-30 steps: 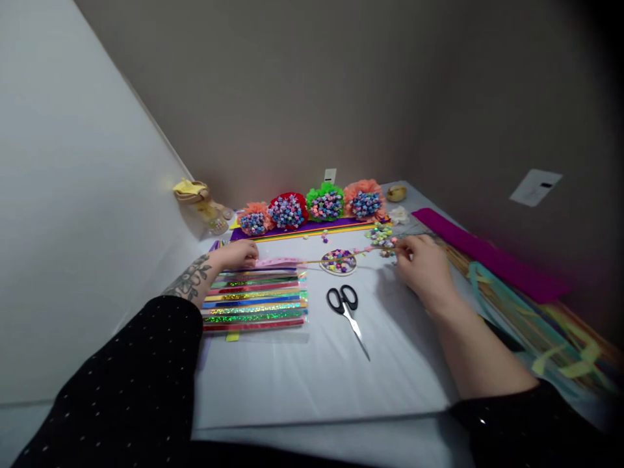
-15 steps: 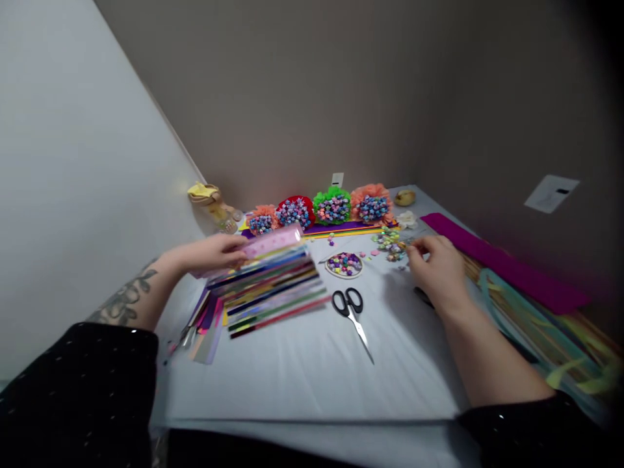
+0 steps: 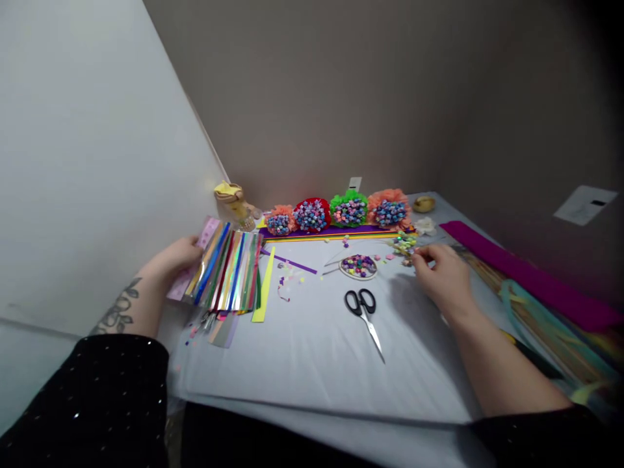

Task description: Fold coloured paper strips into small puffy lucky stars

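Observation:
My left hand (image 3: 184, 255) grips the pink edge of a clear pack of shiny colored strips (image 3: 229, 266) at the left of the table. My right hand (image 3: 436, 270) is at the right, thumb and fingertips pinched together beside a cluster of small yellow-green pieces (image 3: 403, 243); what it holds, if anything, is too small to make out. Between the hands lie black-handled scissors (image 3: 364, 314), blades toward the front edge, and a round dish of small colored stars (image 3: 358, 265).
Four tissue-paper flowers filled with stars, one of them green (image 3: 349, 209), line the back. A yellow strip (image 3: 264, 286) and a purple strip (image 3: 292, 262) lie left of center. Magenta paper (image 3: 526, 276) and ribbons run along the right.
My left hand has moved left with the pack, which has turned so its strips run more upright. The strips beneath it are uncovered. The view has shifted slightly; my right hand stays pinched.

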{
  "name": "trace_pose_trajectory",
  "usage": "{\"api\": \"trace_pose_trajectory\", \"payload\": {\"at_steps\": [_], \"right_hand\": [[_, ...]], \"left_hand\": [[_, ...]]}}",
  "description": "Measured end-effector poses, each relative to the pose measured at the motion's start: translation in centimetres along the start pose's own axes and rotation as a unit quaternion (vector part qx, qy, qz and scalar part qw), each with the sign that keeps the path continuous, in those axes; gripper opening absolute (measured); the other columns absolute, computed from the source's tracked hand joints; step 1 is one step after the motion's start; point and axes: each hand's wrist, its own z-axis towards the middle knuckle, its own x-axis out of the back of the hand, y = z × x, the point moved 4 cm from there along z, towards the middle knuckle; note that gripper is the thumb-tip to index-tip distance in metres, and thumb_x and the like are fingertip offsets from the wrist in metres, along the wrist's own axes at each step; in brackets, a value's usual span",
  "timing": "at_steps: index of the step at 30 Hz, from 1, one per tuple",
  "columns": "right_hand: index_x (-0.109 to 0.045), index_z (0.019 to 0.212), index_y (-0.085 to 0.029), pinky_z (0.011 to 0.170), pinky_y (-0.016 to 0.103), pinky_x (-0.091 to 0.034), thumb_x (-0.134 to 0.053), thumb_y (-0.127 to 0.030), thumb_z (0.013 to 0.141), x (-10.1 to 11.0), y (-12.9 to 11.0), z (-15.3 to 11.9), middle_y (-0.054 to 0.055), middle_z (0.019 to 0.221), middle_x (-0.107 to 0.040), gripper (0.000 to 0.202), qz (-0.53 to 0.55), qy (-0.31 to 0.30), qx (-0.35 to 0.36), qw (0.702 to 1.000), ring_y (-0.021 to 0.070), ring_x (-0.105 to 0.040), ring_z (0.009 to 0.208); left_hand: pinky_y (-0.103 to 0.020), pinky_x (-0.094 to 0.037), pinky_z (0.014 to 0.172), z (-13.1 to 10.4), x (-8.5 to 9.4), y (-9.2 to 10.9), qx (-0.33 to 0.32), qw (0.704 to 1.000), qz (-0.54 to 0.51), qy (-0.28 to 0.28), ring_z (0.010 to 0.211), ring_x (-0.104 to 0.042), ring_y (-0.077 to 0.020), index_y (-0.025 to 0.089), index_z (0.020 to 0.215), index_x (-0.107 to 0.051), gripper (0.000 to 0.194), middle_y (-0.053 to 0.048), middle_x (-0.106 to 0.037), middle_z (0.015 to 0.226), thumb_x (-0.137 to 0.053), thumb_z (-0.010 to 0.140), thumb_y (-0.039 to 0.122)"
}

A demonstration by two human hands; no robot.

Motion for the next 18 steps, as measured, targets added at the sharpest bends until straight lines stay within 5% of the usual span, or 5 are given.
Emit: {"api": "trace_pose_trajectory", "payload": {"at_steps": [4,7,11,14,18], "right_hand": [[-0.056,0.068,-0.020,0.063,0.031,-0.040,-0.050,-0.027,0.075,-0.4,0.1,-0.1,0.005,0.070,-0.058,0.011,0.002,0.000,0.010,1.000,0.0204,-0.053,0.068],[-0.056,0.067,-0.020,0.062,0.032,-0.040,-0.050,-0.028,0.074,-0.6,0.1,-0.2,0.006,0.070,-0.059,0.013,0.005,-0.001,0.011,1.000,0.0211,-0.054,0.069],[-0.058,0.069,-0.019,0.062,0.031,-0.040,-0.050,-0.028,0.075,-0.7,-0.3,-0.4,0.005,0.073,-0.059,0.013,0.014,-0.014,0.008,1.000,0.0197,-0.054,0.068],[-0.058,0.070,-0.019,0.062,0.030,-0.041,-0.050,-0.028,0.076,-0.7,-0.7,-0.5,0.005,0.074,-0.058,0.013,0.019,-0.024,0.008,1.000,0.0189,-0.053,0.066],[-0.058,0.069,-0.019,0.060,0.030,-0.041,-0.050,-0.028,0.075,-0.4,-1.2,-0.5,0.005,0.073,-0.058,0.014,0.033,-0.024,0.008,0.999,0.0191,-0.053,0.067]], "left_hand": [[-0.029,-0.051,0.060,0.6,-3.0,-0.3,-0.001,0.996,0.059,-0.064,0.069,-0.067,-0.0246,0.008,0.103,-0.061,0.034,-0.010,-0.071,0.082,-0.056,0.074,0.023],[-0.033,-0.051,0.083,0.0,-6.6,0.5,-0.046,0.993,0.070,-0.088,0.099,-0.064,-0.0283,0.011,0.121,-0.055,0.050,-0.014,-0.066,0.113,-0.053,0.079,0.038],[-0.057,-0.030,0.104,-3.0,-11.4,2.0,-0.086,0.990,0.093,-0.064,0.140,-0.014,-0.0418,0.009,0.145,-0.025,0.084,-0.022,-0.014,0.154,-0.054,0.077,0.049],[-0.075,-0.020,0.095,-5.3,-13.1,3.6,-0.162,0.975,0.153,-0.027,0.139,0.003,-0.0474,0.025,0.147,-0.022,0.079,-0.017,0.000,0.157,-0.052,0.079,0.053],[-0.079,-0.009,0.094,-6.0,-13.6,4.5,-0.249,0.943,0.215,-0.056,0.139,0.000,-0.0464,0.038,0.132,-0.050,0.047,-0.006,-0.016,0.157,-0.045,0.085,0.048]]}}
